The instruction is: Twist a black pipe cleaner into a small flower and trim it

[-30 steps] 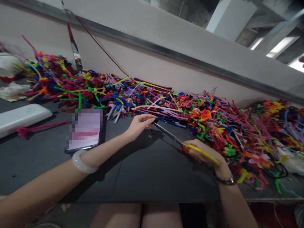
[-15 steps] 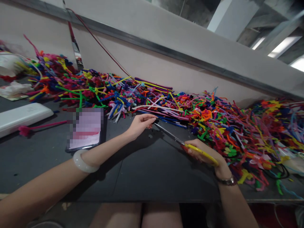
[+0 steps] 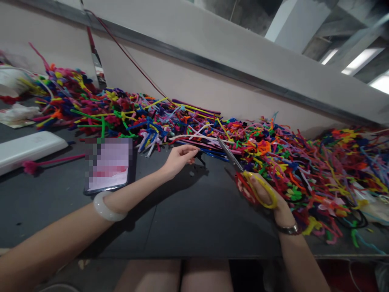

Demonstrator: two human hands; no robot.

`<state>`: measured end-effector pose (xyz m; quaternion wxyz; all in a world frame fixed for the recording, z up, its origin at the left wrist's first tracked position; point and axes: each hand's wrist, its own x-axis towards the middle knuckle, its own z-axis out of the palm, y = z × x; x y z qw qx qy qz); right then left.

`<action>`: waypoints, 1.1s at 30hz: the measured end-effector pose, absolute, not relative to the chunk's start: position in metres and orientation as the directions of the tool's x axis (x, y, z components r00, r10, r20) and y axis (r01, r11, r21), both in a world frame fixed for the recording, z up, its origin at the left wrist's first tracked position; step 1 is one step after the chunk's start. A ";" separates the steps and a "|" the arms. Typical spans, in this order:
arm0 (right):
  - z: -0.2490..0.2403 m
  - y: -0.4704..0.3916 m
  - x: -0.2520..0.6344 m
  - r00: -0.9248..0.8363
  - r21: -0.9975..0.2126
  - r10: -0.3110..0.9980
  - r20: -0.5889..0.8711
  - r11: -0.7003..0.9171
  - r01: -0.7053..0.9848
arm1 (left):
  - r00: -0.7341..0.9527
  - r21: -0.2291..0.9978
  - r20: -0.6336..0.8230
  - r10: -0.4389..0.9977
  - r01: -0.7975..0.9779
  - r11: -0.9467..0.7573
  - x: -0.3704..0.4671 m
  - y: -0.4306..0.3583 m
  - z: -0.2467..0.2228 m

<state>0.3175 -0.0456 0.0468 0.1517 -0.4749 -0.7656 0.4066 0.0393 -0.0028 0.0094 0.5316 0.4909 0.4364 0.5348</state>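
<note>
My left hand [image 3: 179, 160] is closed in a pinch above the dark table, a white bangle on its wrist. Between thumb and fingertips is a short, thin black piece [image 3: 201, 159], which looks like a pipe cleaner; the fingers hide part of it. To the right, my right hand [image 3: 261, 191] is wrapped round a pair of scissors [image 3: 232, 156] with yellow and red handles. Their blades point up and left towards the pile, apart from the black piece. The handles are spread.
A long heap of coloured pipe cleaners [image 3: 188, 125] runs along the back against a pale partition [image 3: 194, 77]. On the left lie a phone [image 3: 111, 166], a white oblong case [image 3: 33, 148] and a pink pipe-cleaner stem [image 3: 60, 159]. The dark table [image 3: 206, 223] ends near my lap.
The scissors have swung up and away from my left fingertips, and their handles have spread. More of the black piece shows below my left hand, which has stayed in place.
</note>
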 end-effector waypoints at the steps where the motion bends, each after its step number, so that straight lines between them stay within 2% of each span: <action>1: 0.046 -0.046 0.316 -0.505 -0.768 0.852 -0.136 0.231 0.598 | 0.050 0.989 0.064 0.997 -0.133 -0.056 0.039 -0.003 0.010; 8: 0.048 -0.049 0.311 -0.590 -0.775 0.805 -0.063 0.333 0.538 | 0.051 0.979 0.055 0.997 -0.200 -0.044 0.041 -0.002 0.009; 14: 0.054 -0.047 0.312 -0.572 -0.731 0.807 -0.147 0.301 0.613 | 0.047 0.966 0.046 0.998 -0.257 -0.032 0.041 -0.002 0.009; 24: 0.051 -0.046 0.313 -0.508 -0.611 0.848 -0.153 0.323 0.723 | 0.092 0.918 0.062 0.994 -0.395 -0.021 0.039 0.000 0.002; 33: 0.047 -0.045 0.311 -0.517 -0.570 0.842 -0.155 0.352 0.743 | 0.133 0.916 0.051 0.990 -0.402 0.007 0.040 -0.001 0.004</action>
